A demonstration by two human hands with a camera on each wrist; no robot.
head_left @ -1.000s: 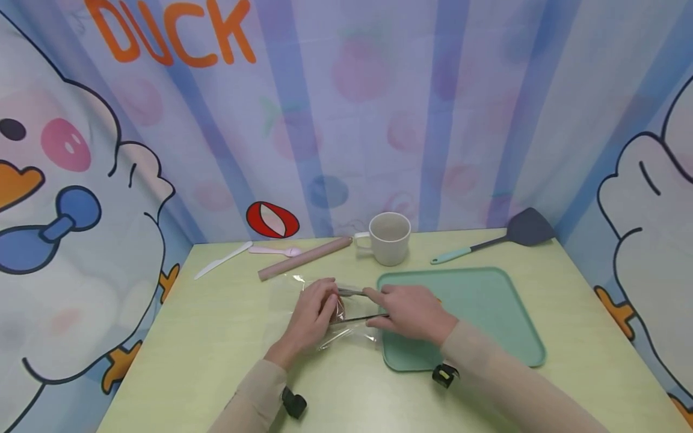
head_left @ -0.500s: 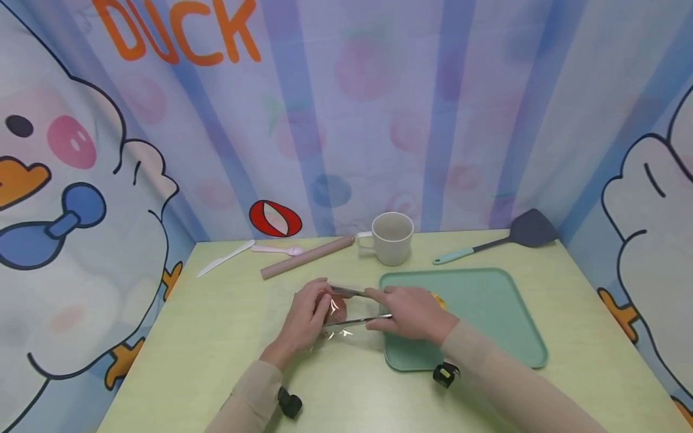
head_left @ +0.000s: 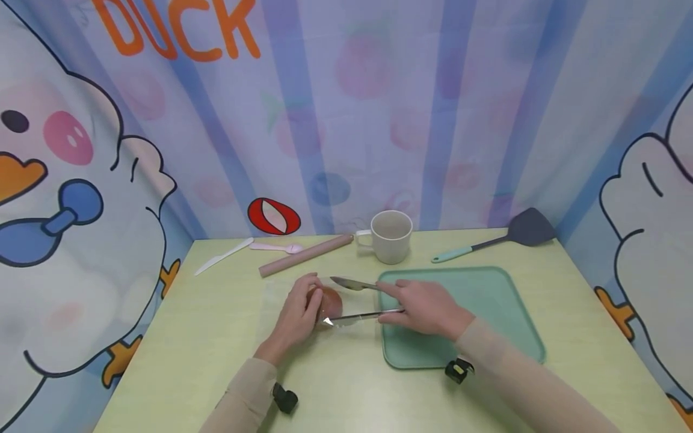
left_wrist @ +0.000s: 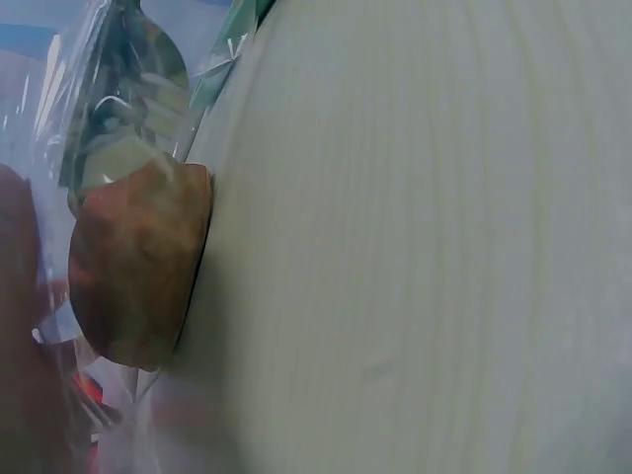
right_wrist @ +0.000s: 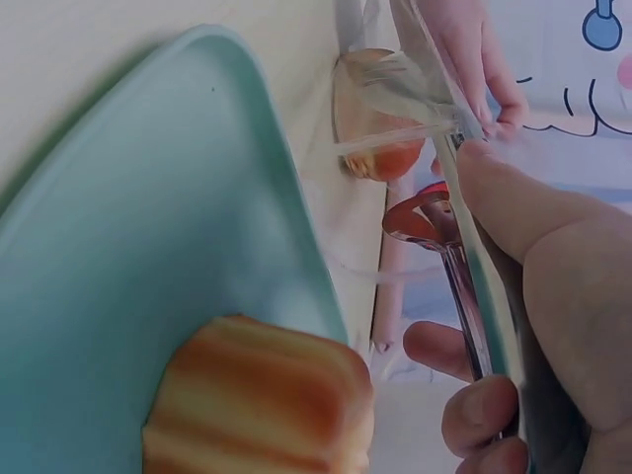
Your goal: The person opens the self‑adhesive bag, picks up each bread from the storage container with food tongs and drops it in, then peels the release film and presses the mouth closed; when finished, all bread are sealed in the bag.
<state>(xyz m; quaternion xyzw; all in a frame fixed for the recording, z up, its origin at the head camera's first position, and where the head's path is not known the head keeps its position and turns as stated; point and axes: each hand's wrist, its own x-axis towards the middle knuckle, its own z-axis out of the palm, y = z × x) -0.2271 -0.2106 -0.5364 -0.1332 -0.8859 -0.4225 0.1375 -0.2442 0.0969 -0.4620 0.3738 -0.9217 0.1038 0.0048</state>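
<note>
My right hand (head_left: 425, 307) holds metal tongs (head_left: 354, 284), thumb on one arm and fingers on the other. Their arms stand apart, tips pointing left at a round brown bread roll (head_left: 331, 304) in a clear plastic bag (head_left: 354, 328). The lower tip is close to the roll; whether it touches cannot be told. My left hand (head_left: 295, 313) grips the bag at the roll's left side; its fingertips are partly hidden. In the left wrist view the roll (left_wrist: 143, 262) shows through the plastic. A ridged golden piece of bread (right_wrist: 262, 400) sits on the green tray (right_wrist: 212, 197), below my right hand.
The green tray (head_left: 492, 313) is right of the bag. Along the back lie a white knife (head_left: 223, 257), a pink fork-like utensil (head_left: 276, 248), a pinkish rod (head_left: 305, 255), a light mug (head_left: 391, 237) and a spatula (head_left: 530, 227). A printed curtain (head_left: 368, 120) hangs behind the table.
My right hand has moved slightly right, drawing the tongs back from around the roll, so more of their tips shows. My left hand has shifted a little left with the bag and roll.
</note>
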